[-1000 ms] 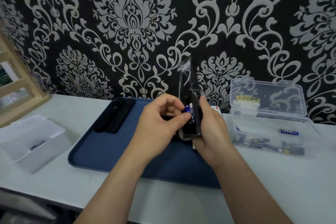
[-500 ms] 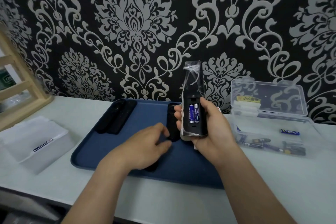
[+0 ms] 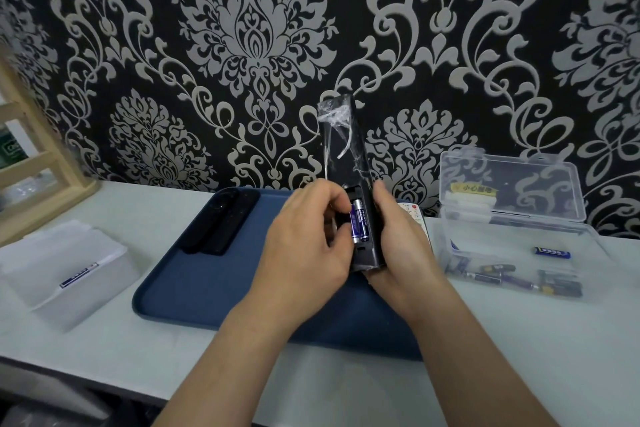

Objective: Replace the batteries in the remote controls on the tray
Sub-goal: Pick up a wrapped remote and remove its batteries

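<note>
Left hand [image 3: 304, 250] returned; fingers [image 3: 341, 236] seemingly pinch batteries [image 3: 360, 224]; right hand [image 3: 403, 250] grips remote [image 3: 344, 149].

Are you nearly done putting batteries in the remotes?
Partway. Two batteries sit in the open remote, held by the right hand; the left hand works at its uncovered compartment. Closing it is left, and another dark remote waits on the tray.
</note>
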`<state>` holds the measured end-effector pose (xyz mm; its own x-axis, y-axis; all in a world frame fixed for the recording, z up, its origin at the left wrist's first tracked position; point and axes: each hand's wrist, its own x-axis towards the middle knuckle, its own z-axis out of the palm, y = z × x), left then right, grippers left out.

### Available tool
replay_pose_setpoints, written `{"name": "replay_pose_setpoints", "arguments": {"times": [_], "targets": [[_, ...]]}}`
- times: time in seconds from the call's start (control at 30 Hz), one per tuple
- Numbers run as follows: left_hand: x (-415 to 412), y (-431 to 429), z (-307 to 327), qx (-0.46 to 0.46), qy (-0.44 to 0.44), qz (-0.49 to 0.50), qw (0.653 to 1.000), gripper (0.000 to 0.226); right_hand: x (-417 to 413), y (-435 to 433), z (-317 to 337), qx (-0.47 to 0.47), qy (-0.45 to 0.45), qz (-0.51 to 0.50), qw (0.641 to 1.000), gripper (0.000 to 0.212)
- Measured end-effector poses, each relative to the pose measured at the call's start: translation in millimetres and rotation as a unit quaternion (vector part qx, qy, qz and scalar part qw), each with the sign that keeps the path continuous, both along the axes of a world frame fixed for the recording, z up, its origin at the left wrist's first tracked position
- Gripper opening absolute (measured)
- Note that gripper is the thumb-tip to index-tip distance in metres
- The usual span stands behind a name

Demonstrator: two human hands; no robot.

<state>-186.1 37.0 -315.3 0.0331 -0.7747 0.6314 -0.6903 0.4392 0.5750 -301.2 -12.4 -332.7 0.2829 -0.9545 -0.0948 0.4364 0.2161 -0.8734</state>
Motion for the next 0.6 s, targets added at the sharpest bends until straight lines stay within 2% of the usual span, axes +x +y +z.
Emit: {"name": "replay_pose_setpoints", "arguments": {"times": [0.47,0.6], "targets": [[3.4,1.1,7.0,0.032,-0.032,0.009,0.999,0.028,2.4,1.9,1.4,-0.066,0.070,-0.009,0.995,0.043],[-0.9,-1.5,5.9,0.021,-0.049,0.024,0.998,0.022,5.0,1.8,1.4,-0.077,0.052,-0.028,0.995,0.042]]}}
